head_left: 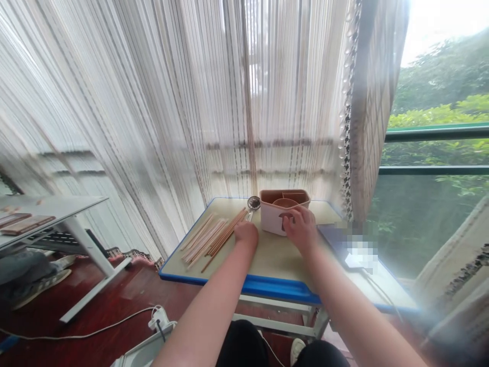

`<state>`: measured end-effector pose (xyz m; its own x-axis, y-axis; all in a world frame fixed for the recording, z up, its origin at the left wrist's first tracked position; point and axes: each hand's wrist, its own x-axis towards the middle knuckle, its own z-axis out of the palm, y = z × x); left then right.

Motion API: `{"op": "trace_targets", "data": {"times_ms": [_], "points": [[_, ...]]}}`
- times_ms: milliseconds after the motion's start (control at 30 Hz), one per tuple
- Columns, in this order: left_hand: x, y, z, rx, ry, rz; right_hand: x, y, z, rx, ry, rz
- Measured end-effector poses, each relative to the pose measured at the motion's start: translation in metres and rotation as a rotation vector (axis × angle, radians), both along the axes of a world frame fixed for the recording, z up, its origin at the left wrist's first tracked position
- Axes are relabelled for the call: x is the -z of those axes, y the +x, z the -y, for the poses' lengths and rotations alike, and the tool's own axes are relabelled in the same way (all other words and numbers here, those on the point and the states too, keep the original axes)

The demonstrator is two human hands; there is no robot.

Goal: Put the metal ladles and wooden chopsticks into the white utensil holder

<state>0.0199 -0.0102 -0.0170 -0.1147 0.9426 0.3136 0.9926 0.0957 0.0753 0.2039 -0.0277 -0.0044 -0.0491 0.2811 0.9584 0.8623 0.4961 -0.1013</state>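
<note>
On a small table [275, 255] with a blue edge lies a spread of several wooden chopsticks [212, 237]. My left hand [246, 234] rests closed on the tabletop just right of them; what is in it, if anything, is hidden. My right hand [301, 227] touches the front of a white compartment holder [283, 210] with a brown inside, fingers curled against its front wall. A metal spoon [253, 204] lies behind my left hand, next to the holder.
A dark tablet-like device [346, 244] with a cable lies on the table's right side. A second white desk [49, 211] stands at the left. A power strip [159, 321] and cable lie on the red floor. String curtains hang behind.
</note>
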Motion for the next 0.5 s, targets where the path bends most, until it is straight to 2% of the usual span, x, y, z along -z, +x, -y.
{"op": "trace_targets", "data": {"times_ms": [167,267,367,500], "points": [[0.0,-0.007,0.006,-0.001,0.025,0.055,0.0,-0.014,0.017,-0.199,-0.218,0.218],[0.0,-0.011,0.007,0.008,0.034,0.077,0.001,-0.02,0.02,-0.22,-0.267,0.276],[-0.002,-0.014,0.004,-0.012,0.002,0.082,0.004,-0.017,0.015,-0.163,-0.201,0.201],[-0.004,-0.015,0.0,-0.004,-0.039,0.093,0.006,-0.008,0.003,-0.008,0.009,-0.072]]}}
